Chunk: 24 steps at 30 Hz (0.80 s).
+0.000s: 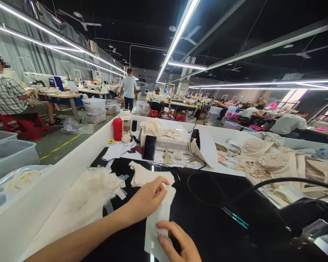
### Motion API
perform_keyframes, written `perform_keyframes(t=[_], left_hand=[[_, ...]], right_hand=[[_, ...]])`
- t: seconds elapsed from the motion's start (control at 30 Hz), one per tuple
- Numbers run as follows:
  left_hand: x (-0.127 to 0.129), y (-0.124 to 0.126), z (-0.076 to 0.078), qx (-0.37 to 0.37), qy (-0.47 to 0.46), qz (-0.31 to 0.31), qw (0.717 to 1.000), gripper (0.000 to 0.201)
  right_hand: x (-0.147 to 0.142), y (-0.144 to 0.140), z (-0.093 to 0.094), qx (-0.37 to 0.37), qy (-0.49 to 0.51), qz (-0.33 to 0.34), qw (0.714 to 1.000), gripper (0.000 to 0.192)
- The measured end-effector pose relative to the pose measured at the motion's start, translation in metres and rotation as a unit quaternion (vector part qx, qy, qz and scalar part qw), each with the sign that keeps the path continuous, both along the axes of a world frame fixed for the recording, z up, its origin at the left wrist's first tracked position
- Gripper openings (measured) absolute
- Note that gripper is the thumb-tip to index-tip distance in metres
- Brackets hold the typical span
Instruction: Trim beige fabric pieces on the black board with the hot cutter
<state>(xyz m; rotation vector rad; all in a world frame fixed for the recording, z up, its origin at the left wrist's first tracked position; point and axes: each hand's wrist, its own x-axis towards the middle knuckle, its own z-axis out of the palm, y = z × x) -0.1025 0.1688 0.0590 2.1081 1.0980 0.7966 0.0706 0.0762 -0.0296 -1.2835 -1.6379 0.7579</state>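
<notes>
A long piece of pale, partly translucent fabric [155,225] lies lengthwise on the black worktop. My left hand [149,196] rests over its far end, with bent fingers closed on the cloth. Nearer to me, my right hand [180,242] touches the same piece, thumb and forefinger bent and apart on its surface. Just beyond my left hand lies a small stack of cream cut fabric pieces [144,174]. To the left spreads a large pile of off-white pieces [82,200], with translucent strips sticking out at its edge.
Teal-handled tweezers [236,218] lie on the black worktop [207,214], near a black cable [254,187]. A phone [149,147] leans against a white vented box [169,144]. A red cup [117,129] stands at the back left. Cream fabric parts [292,162] fill the right.
</notes>
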Motion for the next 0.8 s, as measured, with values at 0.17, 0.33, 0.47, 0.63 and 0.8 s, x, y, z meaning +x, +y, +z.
perform_keyframes(t=[0.17, 0.33, 0.47, 0.63, 0.8], left_hand=[[-0.027, 0.044, 0.001, 0.011, -0.014, 0.089, 0.996, 0.03], [-0.052, 0.08, -0.018, 0.009, 0.027, 0.164, 0.986, 0.027], [-0.053, 0.093, -0.04, 0.014, 0.071, 0.193, 0.978, 0.03], [-0.052, 0.096, -0.063, 0.038, 0.131, 0.2, 0.97, 0.029], [-0.051, 0.093, -0.07, 0.047, 0.178, 0.207, 0.961, 0.031]], right_hand=[[0.006, 0.056, 0.019, -0.036, 0.04, -0.051, 0.997, 0.035], [0.021, 0.117, 0.036, -0.006, 0.027, -0.091, 0.995, 0.034], [0.021, 0.157, 0.032, 0.021, -0.005, -0.098, 0.995, 0.029], [0.017, 0.182, 0.016, 0.054, -0.069, -0.102, 0.991, 0.024], [0.011, 0.183, 0.004, 0.063, -0.128, -0.101, 0.985, 0.025]])
